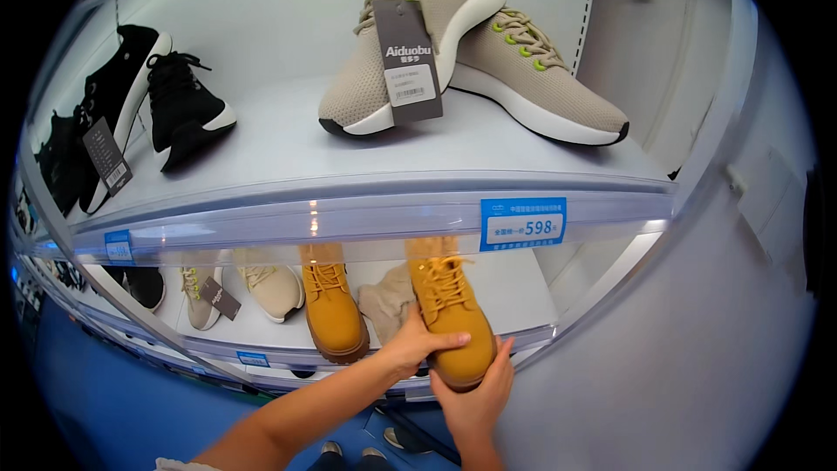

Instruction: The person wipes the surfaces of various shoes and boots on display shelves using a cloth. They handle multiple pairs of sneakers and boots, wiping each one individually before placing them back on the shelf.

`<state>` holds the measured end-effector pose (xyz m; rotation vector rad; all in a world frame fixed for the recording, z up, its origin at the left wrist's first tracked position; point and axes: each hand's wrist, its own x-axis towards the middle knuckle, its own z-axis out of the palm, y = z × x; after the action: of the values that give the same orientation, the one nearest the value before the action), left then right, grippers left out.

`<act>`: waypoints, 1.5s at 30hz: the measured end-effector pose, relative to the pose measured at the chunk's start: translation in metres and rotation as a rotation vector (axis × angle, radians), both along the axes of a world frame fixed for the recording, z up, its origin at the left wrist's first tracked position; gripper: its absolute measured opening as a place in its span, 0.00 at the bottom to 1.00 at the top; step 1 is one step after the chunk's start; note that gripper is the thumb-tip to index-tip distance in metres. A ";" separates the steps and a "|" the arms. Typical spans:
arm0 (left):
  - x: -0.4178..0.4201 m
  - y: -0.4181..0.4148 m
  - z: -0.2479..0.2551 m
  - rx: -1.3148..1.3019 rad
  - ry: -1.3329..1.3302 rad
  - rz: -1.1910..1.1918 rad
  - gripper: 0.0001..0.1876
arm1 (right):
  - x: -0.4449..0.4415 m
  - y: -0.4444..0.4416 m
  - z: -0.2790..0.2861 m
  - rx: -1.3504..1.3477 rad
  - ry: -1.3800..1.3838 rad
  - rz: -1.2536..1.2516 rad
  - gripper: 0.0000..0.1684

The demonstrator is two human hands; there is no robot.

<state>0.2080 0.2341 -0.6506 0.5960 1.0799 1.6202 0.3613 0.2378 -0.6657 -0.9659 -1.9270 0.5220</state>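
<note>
A tan lace-up boot (458,314) with a brown sole is held between both my hands at the lower shelf's front edge. My left hand (415,343) grips its left side, the thumb lying across the toe. Around the right side and under the toe curls my right hand (477,386). The boot's shaft top shows only through the clear shelf strip above. Just left of this boot, a crumpled beige cloth-like item (387,304) lies on the shelf. Farther left stands the matching tan boot (335,314), toe facing me.
Beige knit sneakers (543,85) with a grey tag (412,72) rest on the upper shelf (274,124); black sneakers (186,104) are at its left. A blue price label (523,224) hangs on the shelf edge. More beige shoes (271,288) line the lower shelf. Shoe tips (332,449) show on the blue floor.
</note>
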 end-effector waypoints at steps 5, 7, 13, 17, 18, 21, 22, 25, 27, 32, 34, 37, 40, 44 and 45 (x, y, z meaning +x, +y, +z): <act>0.001 -0.066 0.009 -0.083 -0.090 0.014 0.44 | 0.030 -0.026 0.000 -0.132 0.169 0.238 0.60; 0.001 -0.099 0.006 -0.061 -0.078 0.029 0.45 | 0.033 0.002 -0.021 -0.418 0.414 0.312 0.43; 0.015 -0.166 0.015 -0.182 -0.041 -0.119 0.46 | -0.068 0.078 -0.039 0.180 -0.250 0.405 0.27; 0.020 -0.172 0.013 -0.210 -0.078 -0.080 0.49 | -0.120 0.090 -0.057 0.230 -0.486 0.541 0.31; 0.017 -0.171 0.014 -0.207 -0.091 -0.075 0.50 | -0.122 0.092 -0.060 0.230 -0.508 0.556 0.31; 0.016 -0.170 0.021 -0.153 -0.085 -0.088 0.48 | -0.113 0.109 -0.074 0.261 -0.593 0.464 0.32; 0.013 -0.170 0.022 -0.157 -0.068 -0.120 0.48 | -0.100 0.122 -0.085 0.287 -0.634 0.351 0.32; 0.009 -0.172 0.019 -0.156 -0.022 -0.200 0.47 | -0.050 0.177 -0.089 0.165 -0.706 -0.108 0.34; 0.008 -0.172 0.016 -0.161 0.032 -0.243 0.47 | -0.027 0.211 -0.084 0.090 -0.699 -0.387 0.32; 0.014 -0.166 0.017 -0.093 0.033 -0.249 0.45 | -0.026 0.266 -0.055 -0.020 -0.741 -0.422 0.21; 0.012 -0.168 0.015 -0.100 0.055 -0.247 0.43 | -0.064 0.258 -0.052 0.355 -0.687 -0.236 0.15; 0.010 -0.168 0.012 -0.152 0.046 -0.290 0.43 | -0.151 0.225 -0.072 0.321 -0.411 0.145 0.16; 0.007 -0.170 0.006 -0.161 0.102 -0.290 0.42 | -0.213 0.178 -0.061 0.170 -0.463 0.519 0.24; 0.007 -0.175 -0.007 -0.195 0.080 -0.289 0.43 | -0.231 0.154 -0.042 0.398 -0.655 0.669 0.27; 0.007 -0.173 -0.008 -0.199 0.055 -0.300 0.43 | -0.227 0.167 -0.042 0.367 -0.634 0.594 0.27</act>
<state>0.2147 0.0607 -0.6589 0.6391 1.1180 1.2288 0.1343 0.4048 -0.7079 -0.3139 -2.7812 0.1664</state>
